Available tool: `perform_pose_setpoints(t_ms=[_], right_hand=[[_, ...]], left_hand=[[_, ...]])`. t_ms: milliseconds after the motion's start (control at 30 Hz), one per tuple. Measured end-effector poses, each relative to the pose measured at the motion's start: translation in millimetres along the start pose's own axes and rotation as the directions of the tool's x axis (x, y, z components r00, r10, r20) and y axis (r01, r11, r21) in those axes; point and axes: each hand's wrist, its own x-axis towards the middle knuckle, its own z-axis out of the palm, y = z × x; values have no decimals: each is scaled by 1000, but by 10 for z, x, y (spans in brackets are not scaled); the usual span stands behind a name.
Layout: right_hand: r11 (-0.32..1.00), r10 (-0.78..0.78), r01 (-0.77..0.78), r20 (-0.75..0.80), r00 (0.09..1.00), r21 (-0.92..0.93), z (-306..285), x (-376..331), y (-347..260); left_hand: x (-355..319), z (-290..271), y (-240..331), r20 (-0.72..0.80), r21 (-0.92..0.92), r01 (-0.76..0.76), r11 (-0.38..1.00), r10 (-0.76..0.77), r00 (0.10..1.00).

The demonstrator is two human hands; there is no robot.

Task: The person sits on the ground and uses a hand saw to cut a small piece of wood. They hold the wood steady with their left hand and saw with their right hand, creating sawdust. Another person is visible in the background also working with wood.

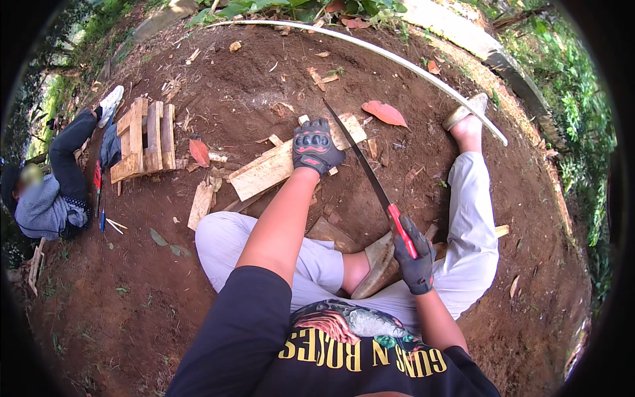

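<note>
My left hand, in a black glove with red trim, is closed over a pale wooden plank that lies at a slant on the ground; its fingertips are partly hidden. A small end of wood shows just beyond the knuckles. In my gloved right hand is the red handle of a hand saw, fingers wrapped round it. The dark blade points up and away, its tip ending beside the plank, to the right of my left hand. Whether the blade touches the plank I cannot tell.
Offcuts and large red leaves lie around the plank. A long pale strip arcs across the far side. At left, a person sits near a slatted wooden piece and another red-handled tool. My bent legs frame the work.
</note>
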Motion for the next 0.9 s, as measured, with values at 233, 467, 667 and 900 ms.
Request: perform_pose_setpoints(t_ms=[233,467,667,900], right_hand=[[988,-111,116,57,992,-97,-173,-13,-229],[946,-295,308,-128,947,100,1060,1964,-452],[954,-249,264,-116,961,139,1032,1763,-267],[996,72,-73,19,997,43,-23,-87,-8]], left_hand=[[-50,11,-74,-4,16,3,1000,-3,1000],[-24,85,-21,-103,8,-62,998,62,993],[-14,16,-32,-19,12,-15,1000,16,1000],[33,75,-18,-17,49,6,999,-6,1000]])
